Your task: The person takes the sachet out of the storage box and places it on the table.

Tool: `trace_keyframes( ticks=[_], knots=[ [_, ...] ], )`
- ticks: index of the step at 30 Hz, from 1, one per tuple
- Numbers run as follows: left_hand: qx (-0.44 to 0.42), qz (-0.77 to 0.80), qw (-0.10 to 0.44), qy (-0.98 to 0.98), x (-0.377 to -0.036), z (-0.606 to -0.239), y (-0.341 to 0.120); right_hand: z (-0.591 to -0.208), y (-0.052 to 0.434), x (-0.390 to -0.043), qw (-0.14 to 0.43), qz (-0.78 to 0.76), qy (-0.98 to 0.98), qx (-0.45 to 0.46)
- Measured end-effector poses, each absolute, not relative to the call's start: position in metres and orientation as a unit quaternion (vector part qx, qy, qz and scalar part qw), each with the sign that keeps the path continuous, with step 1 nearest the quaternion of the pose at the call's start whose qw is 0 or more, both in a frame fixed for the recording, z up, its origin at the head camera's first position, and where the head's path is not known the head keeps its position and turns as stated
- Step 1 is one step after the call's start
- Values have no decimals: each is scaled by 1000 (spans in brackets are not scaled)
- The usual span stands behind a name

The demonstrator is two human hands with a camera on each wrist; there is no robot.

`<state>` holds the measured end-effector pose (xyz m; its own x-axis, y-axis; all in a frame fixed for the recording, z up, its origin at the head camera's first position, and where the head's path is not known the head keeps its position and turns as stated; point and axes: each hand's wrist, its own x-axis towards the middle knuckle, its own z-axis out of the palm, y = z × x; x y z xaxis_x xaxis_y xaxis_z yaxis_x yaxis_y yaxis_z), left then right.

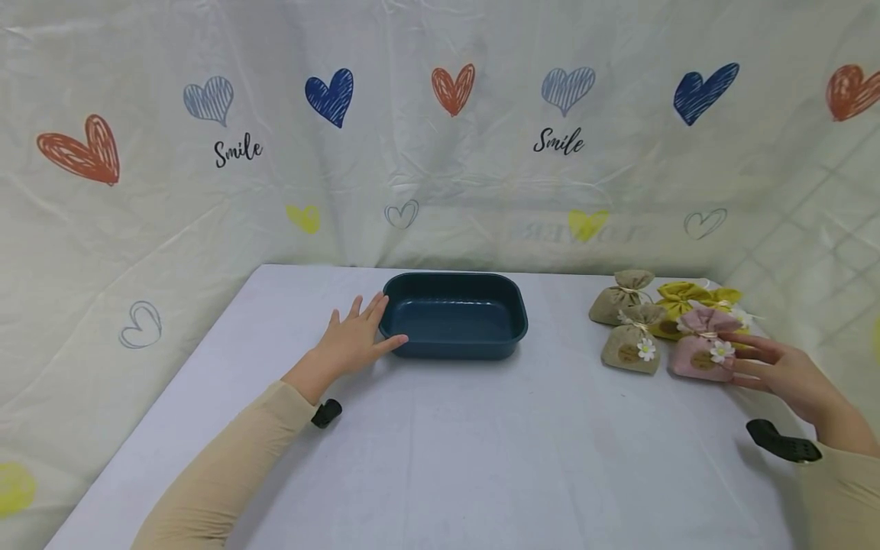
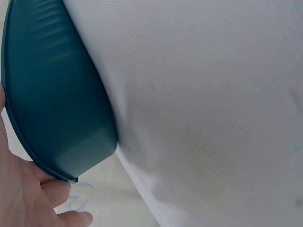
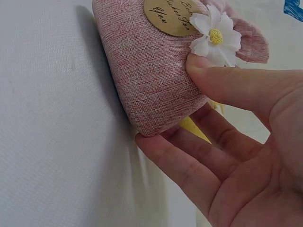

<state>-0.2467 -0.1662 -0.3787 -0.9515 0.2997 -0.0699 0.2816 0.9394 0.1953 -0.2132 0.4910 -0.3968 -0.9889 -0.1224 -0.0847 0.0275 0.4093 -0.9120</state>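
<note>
One dark teal tray (image 1: pixel 454 315), rectangular with rounded corners, near the middle of a white-covered table (image 1: pixel 440 451); taken as landmark. Left hand (image 1: pixel 354 341) flat on the table at the tray's left end, fingers straight and spread, thumb tip touching the tray wall; nothing grasped. In the left wrist view, tray rim (image 2: pixel 52 99) just beside the fingers.

Five small drawstring pouches, well to the right of the tray: two beige, one farther back (image 1: pixel 622 296) and one nearer (image 1: pixel 633 347); two yellow-green (image 1: pixel 677 305), partly hidden behind the others; one pink pouch (image 1: pixel 700 353), farthest right in the front row. Daisy ornament and round label on the pink pouch and on the nearer beige one.

Right hand (image 1: pixel 784 374) at the right side of the pink pouch (image 3: pixel 151 71); thumb tip on the fabric beside the daisy, straight fingers (image 3: pixel 189 170) against its lower edge; touching, not yet closed round it.

One heart-printed curtain (image 1: pixel 440 137) behind the tray.
</note>
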Motion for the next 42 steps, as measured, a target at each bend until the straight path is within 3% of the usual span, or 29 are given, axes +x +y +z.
trace_keyframes(
  ticks=[19, 30, 35, 42],
  knots=[
    [150, 88, 46, 984, -246, -380, -166, -386, 484, -214, 80, -485, 870, -30],
    [149, 91, 49, 983, -247, -379, -166, -374, 475, -212, 83, -342, 936, -11],
    [150, 97, 55, 982, -248, -380, -167, -371, 475, -208, 57, -316, 947, -5],
    [149, 102, 61, 982, -248, -379, -168, -360, 466, -200, -20, -295, 955, 23]
  ],
)
